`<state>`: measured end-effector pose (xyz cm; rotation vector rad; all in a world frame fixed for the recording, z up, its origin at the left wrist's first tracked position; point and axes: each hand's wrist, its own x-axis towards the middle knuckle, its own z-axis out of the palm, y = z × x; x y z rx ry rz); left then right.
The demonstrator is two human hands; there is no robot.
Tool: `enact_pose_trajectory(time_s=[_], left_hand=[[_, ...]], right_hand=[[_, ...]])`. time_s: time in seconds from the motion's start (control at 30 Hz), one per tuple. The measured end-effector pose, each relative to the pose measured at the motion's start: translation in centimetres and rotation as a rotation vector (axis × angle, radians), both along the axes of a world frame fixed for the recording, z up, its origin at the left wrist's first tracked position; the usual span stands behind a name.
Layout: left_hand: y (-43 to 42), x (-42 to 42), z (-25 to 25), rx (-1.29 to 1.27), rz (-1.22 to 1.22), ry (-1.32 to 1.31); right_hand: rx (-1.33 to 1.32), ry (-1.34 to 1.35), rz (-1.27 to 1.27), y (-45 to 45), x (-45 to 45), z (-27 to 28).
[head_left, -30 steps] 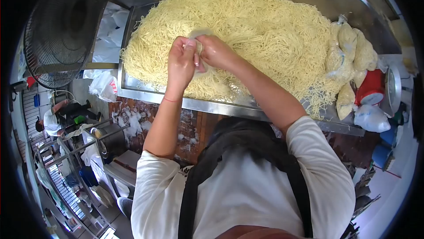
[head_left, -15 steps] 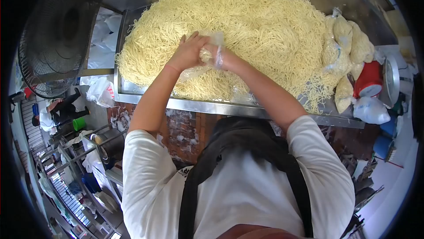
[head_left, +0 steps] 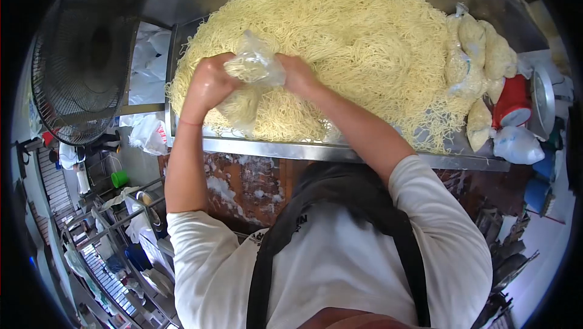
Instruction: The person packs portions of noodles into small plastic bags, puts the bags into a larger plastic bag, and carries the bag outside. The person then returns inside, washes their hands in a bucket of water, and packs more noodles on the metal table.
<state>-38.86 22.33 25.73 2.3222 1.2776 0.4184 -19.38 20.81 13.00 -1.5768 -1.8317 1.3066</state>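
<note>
A clear plastic bag (head_left: pixel 240 110) with pale noodles inside hangs between my two hands over the front left of a large noodle heap (head_left: pixel 346 43). My left hand (head_left: pixel 211 83) is closed on the left side of the bag, with some noodles showing at its mouth. On the other side, my right hand (head_left: pixel 296 75) grips the bag's right edge, its fingers partly hidden by the plastic. The heap lies in a wide metal tray (head_left: pixel 267 148).
Filled noodle bags (head_left: pixel 480 55), a red container (head_left: pixel 513 101) and a white bag (head_left: pixel 517 145) stand at the tray's right end. A large fan (head_left: pixel 79 55) is at the left. Another person (head_left: pixel 70 154) is beyond it, near a green bucket (head_left: pixel 119 178).
The hands were together over the noodles and have moved apart. The bag, earlier bunched between them and then around the right hand, now hangs opened out with noodles in it.
</note>
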Motion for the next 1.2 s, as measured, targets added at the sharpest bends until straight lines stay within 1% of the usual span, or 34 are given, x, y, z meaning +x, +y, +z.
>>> enact_pose_trajectory(time_s=[0.07,0.13,0.2,0.23,0.27,0.3,0.37,0.4,0.47,0.5,0.53,0.57,0.67,0.7,0.73,0.77,0.8,0.83,0.87,0.9,0.93,0.97,1.0,1.03,1.07,1.13,1.2], left_hand=[[-0.4,-1.2,1.7,0.03,-0.002,0.042],[-0.5,-2.6,2.6,0.024,0.014,0.087],[-0.7,-3.0,3.0,-0.002,0.017,0.011],[-0.9,-3.1,3.0,-0.012,0.037,-0.051],[-1.0,-3.2,3.0,-0.023,0.055,-0.113],[-1.0,-3.2,2.3,-0.048,0.069,-0.141],[-1.2,-3.4,-0.8,-0.11,0.101,-0.196],[-1.2,-3.6,-3.2,-0.073,0.115,-0.161],[-1.2,-4.4,-9.8,-0.003,0.145,-0.086],[-1.5,-5.1,-13.1,0.101,0.132,-0.022],[-2.1,-5.8,-16.0,0.201,0.118,0.046],[-3.2,-6.2,-17.5,0.254,0.156,0.091],[-8.9,-2.3,-13.7,0.251,0.57,-0.119],[-11.1,-0.9,-13.1,0.213,0.617,-0.159],[-13.0,0.4,-12.9,0.175,0.665,-0.197],[-14.2,1.7,-13.3,0.086,0.713,-0.261],[-14.6,3.3,-13.2,0.022,0.802,-0.292],[-14.1,3.3,-14.2,0.008,0.821,-0.373],[-12.9,3.1,-15.9,-0.007,0.836,-0.453],[-11.2,2.4,-17.6,-0.133,0.881,-0.74],[-9.3,1.5,-18.7,-0.259,0.913,-1.031],[-7.8,1.2,-16.9,-0.331,0.934,-1.205],[-6.3,1.0,-15.1,-0.347,1.037,-1.266],[-5.5,1.1,-12.6,-0.35,1.012,-1.398],[-5.1,1.3,-10.3,-0.355,0.98,-1.532],[-5.1,1.1,-7.3,-0.373,0.844,-1.455],[-5.9,1.2,-5.3,-0.387,0.724,-1.375]], right_hand=[[0.099,0.286,-0.165,1.3,2.4,-2.3],[-0.031,0.323,-0.347,2.8,6.0,-1.9],[-0.089,0.292,-0.596,2.4,11.0,0.3],[-0.146,0.232,-0.706,3.9,14.2,-1.3],[-0.086,0.158,-0.921,4.4,17.0,-2.7],[0.013,0.01,-0.851,4.9,20.3,-3.1],[0.199,-0.281,-0.693,5.7,26.3,-3.8],[0.166,-0.373,-0.615,6.5,28.5,-4.5],[0.097,-0.555,-0.456,7.8,31.0,-5.8],[0.007,-0.622,-0.265,7.8,30.3,-3.1],[-0.084,-0.683,-0.072,7.4,28.3,2.3],[-0.174,-0.74,0.12,6.9,25.9,5.4],[0.069,-1.008,0.054,5.4,19.1,6.4],[0.126,-0.93,-0.014,4.3,15.7,6.4],[0.104,-0.787,0.026,2.7,12.4,6.1],[0.278,-0.577,0.061,0.2,9.6,2.9],[0.317,-0.491,0.086,-2.6,5.3,1.7],[0.262,-0.394,0.2,-4.3,2.1,0.2],[0.292,-0.298,0.178,-5.8,-1.0,-2.5],[0.322,-0.204,0.156,-6.7,-3.2,-4.5],[0.316,-0.194,0.142,-6.3,-4.3,-5.1],[0.308,-0.184,0.13,-5.5,-5.2,-5.6],[0.301,-0.172,0.116,-4.5,-5.8,-5.8],[0.397,-0.171,0.177,-3.2,-5.8,-5.5],[0.391,-0.187,0.319,-2.2,-5.3,-3.7],[0.377,-0.227,0.603,-0.1,-3.7,3.2],[0.17,-0.045,0.573,1.3,-3.0,8.6]])
